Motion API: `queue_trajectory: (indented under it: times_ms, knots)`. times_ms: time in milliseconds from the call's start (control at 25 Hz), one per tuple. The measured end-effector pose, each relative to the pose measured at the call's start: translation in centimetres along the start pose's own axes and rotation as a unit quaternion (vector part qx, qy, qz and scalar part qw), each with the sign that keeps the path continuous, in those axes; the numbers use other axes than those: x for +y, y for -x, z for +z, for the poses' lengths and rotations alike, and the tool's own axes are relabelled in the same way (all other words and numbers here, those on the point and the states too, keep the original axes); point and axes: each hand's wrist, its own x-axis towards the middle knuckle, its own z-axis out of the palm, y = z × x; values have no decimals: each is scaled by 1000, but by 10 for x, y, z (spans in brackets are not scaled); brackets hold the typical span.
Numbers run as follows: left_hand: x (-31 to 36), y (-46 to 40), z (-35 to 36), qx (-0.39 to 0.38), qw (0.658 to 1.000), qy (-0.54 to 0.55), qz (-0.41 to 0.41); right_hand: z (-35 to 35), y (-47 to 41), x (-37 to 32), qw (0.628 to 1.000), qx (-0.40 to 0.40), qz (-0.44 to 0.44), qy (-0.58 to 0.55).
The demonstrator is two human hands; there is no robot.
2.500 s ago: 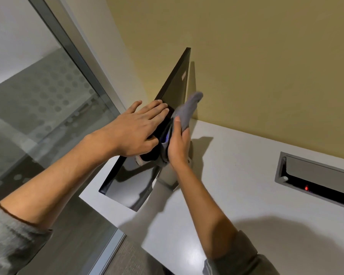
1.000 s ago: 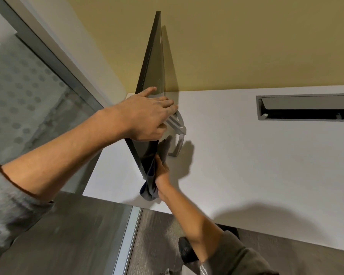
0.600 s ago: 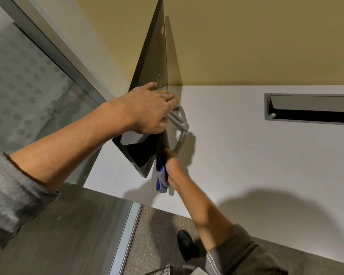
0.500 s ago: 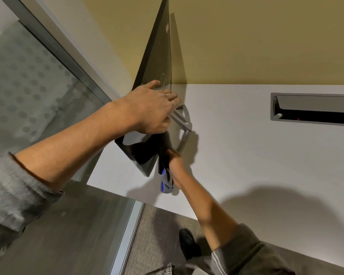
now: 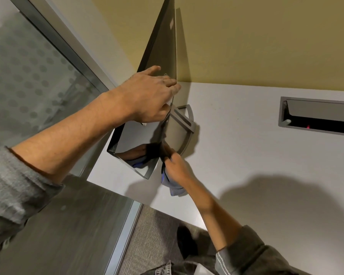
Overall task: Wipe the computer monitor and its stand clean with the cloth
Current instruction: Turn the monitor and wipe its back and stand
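Note:
The thin black monitor (image 5: 163, 42) stands edge-on at the left end of the white desk (image 5: 246, 155), its glossy face mirroring my arm and the cloth. Its grey curved stand (image 5: 187, 124) sits behind the panel's lower part. My left hand (image 5: 147, 96) grips the monitor's top edge about halfway along, fingers curled over it. My right hand (image 5: 175, 165) holds the grey-blue cloth (image 5: 173, 187) bunched against the monitor's near lower edge, beside the stand's foot. Part of the cloth is hidden under my hand.
A grey cable box (image 5: 316, 120) with a small red light is set into the desk at the right. A frosted glass partition with a metal frame (image 5: 72, 50) runs along the left. The yellow wall (image 5: 266, 36) is close behind the monitor. My shoe (image 5: 187, 243) shows below the desk edge.
My right hand has brought the cloth from high on the monitor's back down to its near lower edge. My left hand has stayed on the top edge. My view has swung slightly.

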Motion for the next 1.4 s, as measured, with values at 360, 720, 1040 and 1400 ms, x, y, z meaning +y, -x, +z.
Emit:
queue_trajectory:
  times_ms: [360, 720, 1040, 1400]
  knots:
    - [-18, -24, 3, 30, 999, -5, -15, 29, -40, 20, 998, 16, -57, -21]
    - [-28, -36, 7, 55, 998, 18, -3, 20, -119, -12, 973, 104, -12, -205]
    - [-27, -33, 8, 71, 997, 39, -4, 3, -127, -36, 874, 86, 166, -448]
    - [-26, -34, 8, 71, 996, 61, -9, 2, -125, -39, 863, 44, 167, -475]
